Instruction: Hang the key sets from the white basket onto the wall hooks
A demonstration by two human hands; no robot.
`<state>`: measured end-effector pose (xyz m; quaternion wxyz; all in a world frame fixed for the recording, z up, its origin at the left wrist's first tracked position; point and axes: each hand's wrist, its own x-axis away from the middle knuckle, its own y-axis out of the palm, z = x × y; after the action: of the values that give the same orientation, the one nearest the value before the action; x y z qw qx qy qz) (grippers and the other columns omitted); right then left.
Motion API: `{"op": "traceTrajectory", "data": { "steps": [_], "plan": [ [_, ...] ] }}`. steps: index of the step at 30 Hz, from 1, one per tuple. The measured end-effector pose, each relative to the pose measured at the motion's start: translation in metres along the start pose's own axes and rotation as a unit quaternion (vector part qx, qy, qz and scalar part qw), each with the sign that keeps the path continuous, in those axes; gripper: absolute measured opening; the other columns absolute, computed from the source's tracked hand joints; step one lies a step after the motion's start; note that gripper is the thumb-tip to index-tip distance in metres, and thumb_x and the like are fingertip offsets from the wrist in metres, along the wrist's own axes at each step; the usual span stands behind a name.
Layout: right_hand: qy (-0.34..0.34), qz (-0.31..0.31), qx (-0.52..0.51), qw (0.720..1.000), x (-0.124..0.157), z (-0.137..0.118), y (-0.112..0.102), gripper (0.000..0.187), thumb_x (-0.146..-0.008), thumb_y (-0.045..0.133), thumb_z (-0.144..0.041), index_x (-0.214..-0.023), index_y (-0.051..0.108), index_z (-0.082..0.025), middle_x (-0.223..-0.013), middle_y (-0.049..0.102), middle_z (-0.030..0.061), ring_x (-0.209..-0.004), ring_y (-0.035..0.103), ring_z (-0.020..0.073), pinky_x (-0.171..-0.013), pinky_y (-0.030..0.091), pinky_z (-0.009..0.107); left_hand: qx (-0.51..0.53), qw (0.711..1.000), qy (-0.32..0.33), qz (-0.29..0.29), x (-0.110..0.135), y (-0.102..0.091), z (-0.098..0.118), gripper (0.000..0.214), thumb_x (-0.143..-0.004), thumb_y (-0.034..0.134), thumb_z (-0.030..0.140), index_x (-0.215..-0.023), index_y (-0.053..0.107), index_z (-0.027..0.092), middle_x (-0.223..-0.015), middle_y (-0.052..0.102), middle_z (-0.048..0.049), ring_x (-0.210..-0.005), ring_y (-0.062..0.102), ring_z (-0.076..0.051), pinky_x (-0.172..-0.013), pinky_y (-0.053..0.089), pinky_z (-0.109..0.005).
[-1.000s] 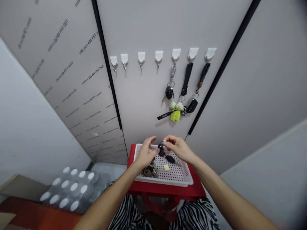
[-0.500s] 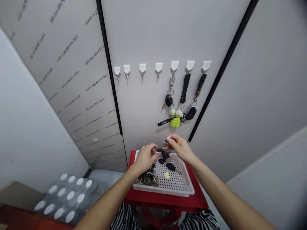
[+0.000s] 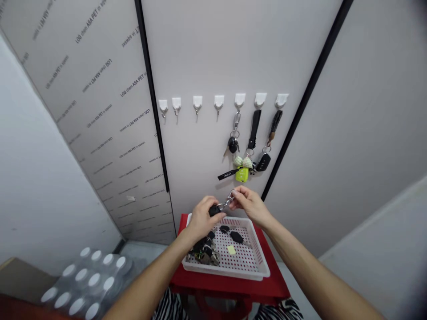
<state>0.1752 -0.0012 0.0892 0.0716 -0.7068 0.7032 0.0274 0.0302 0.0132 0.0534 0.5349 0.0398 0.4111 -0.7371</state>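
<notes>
Key fob [image 3: 214, 209] is being held above the tray's [image 3: 259, 268] far rim: left hand [image 3: 200, 218] is gripping its black body, right hand [image 3: 251, 207] is pinching its clasp [image 3: 228, 200]. Three of seven wall hooks [image 3: 259, 99] are carrying hung keys [image 3: 242, 173]; loose keys [image 3: 204, 251] are lying in the tray.

**Hands close together, both closed**

Bare forearms reach forward and converge. The left hand [image 3: 201, 218] has its fingers curled shut; the right hand [image 3: 251, 207], just beside it, pinches thumb against forefinger, wrist slightly higher.
</notes>
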Motion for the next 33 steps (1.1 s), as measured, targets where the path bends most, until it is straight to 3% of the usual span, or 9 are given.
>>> {"op": "traceTrajectory", "data": {
  "steps": [4, 8, 11, 14, 17, 22, 27, 33],
  "plan": [
    [-0.016, -0.007, 0.005, 1.0, -0.005, -0.009, 0.004, 0.022, -0.059, 0.05, -0.035, -0.063, 0.042, -0.015, -0.044, 0.051, -0.0045, -0.042, 0.049, 0.0069, -0.048, 0.041, 0.022, 0.045, 0.999, -0.009, -0.021, -0.006, 0.001, 0.003, 0.022, -0.069, 0.038, 0.031, -0.069, 0.053, 0.014, -0.07, 0.053, -0.0015, -0.07, 0.045, -0.011, -0.066, 0.035, -0.022],
    [-0.044, -0.007, 0.024, 0.999, -0.015, -0.028, 0.01, 0.02, -0.057, 0.052, -0.033, -0.061, 0.045, -0.015, -0.041, 0.047, -0.0055, -0.038, 0.045, 0.006, -0.043, 0.039, 0.021, 0.128, 0.989, -0.061, 0.035, -0.024, 0.001, 0.01, 0.025, -0.07, 0.036, 0.031, -0.071, 0.052, 0.012, -0.065, 0.053, -0.0006, -0.06, 0.045, -0.008, -0.056, 0.035, -0.019],
    [-0.06, 0.025, 0.032, 0.997, -0.027, -0.043, 0.012, 0.018, -0.055, 0.053, -0.03, -0.06, 0.047, -0.014, -0.043, 0.045, -0.0057, -0.036, 0.042, 0.0043, -0.04, 0.038, 0.019, 0.176, 0.982, -0.056, 0.047, -0.042, -0.005, 0.019, 0.024, -0.069, 0.037, 0.03, -0.071, 0.053, 0.012, -0.064, 0.053, -0.0001, -0.057, 0.044, -0.007, -0.053, 0.034, -0.017],
    [-0.078, 0.056, 0.028, 0.995, -0.043, -0.057, 0.013, 0.02, -0.054, 0.054, -0.028, -0.065, 0.048, -0.014, -0.047, 0.046, -0.0055, -0.038, 0.041, 0.0037, -0.041, 0.038, 0.019, 0.18, 0.979, -0.07, 0.072, -0.064, -0.015, 0.026, 0.022, -0.067, 0.039, 0.028, -0.063, 0.052, 0.011, -0.053, 0.049, 0.0016, -0.05, 0.04, -0.006, -0.048, 0.032, -0.017],
    [-0.138, 0.079, 0.021, 0.987, -0.062, -0.073, 0.015, 0.024, -0.053, 0.055, -0.027, -0.071, 0.045, -0.016, -0.049, 0.046, -0.006, -0.04, 0.043, 0.005, -0.043, 0.04, 0.02, 0.186, 0.974, -0.077, 0.1, -0.091, -0.03, 0.032, 0.02, -0.064, 0.04, 0.027, -0.056, 0.05, 0.011, -0.048, 0.045, 0.0029, -0.047, 0.038, -0.005, -0.047, 0.031, -0.016],
    [-0.26, 0.167, 0.084, 0.947, -0.1, -0.113, 0.018, 0.017, -0.055, 0.051, -0.03, -0.059, 0.043, -0.016, -0.05, 0.047, -0.0044, -0.043, 0.045, 0.0073, -0.046, 0.04, 0.023, 0.194, 0.966, -0.067, 0.156, -0.143, -0.061, 0.045, 0.021, -0.063, 0.04, 0.028, -0.056, 0.05, 0.011, -0.047, 0.045, 0.0031, -0.044, 0.038, -0.004, -0.045, 0.03, -0.016],
    [-0.296, 0.253, 0.171, 0.905, -0.128, -0.145, 0.022, 0.012, -0.056, 0.048, -0.027, -0.057, 0.047, -0.015, -0.053, 0.051, -0.0014, -0.049, 0.049, 0.0101, -0.052, 0.04, 0.024, 0.145, 0.966, -0.084, 0.196, -0.181, -0.079, 0.057, 0.022, -0.064, 0.04, 0.027, -0.059, 0.054, 0.012, -0.052, 0.052, 0.0001, -0.047, 0.044, -0.006, -0.048, 0.033, -0.017],
    [-0.251, 0.295, 0.226, 0.894, -0.144, -0.144, 0.023, 0.01, -0.057, 0.044, -0.02, -0.061, 0.052, -0.014, -0.055, 0.055, 0.0007, -0.049, 0.05, 0.01, -0.055, 0.04, 0.024, -0.006, 0.974, -0.117, 0.193, -0.189, -0.081, 0.057, 0.023, -0.065, 0.039, 0.026, -0.061, 0.058, 0.013, -0.06, 0.058, -0.0047, -0.056, 0.049, -0.012, -0.053, 0.036, -0.022]
  ]
}}
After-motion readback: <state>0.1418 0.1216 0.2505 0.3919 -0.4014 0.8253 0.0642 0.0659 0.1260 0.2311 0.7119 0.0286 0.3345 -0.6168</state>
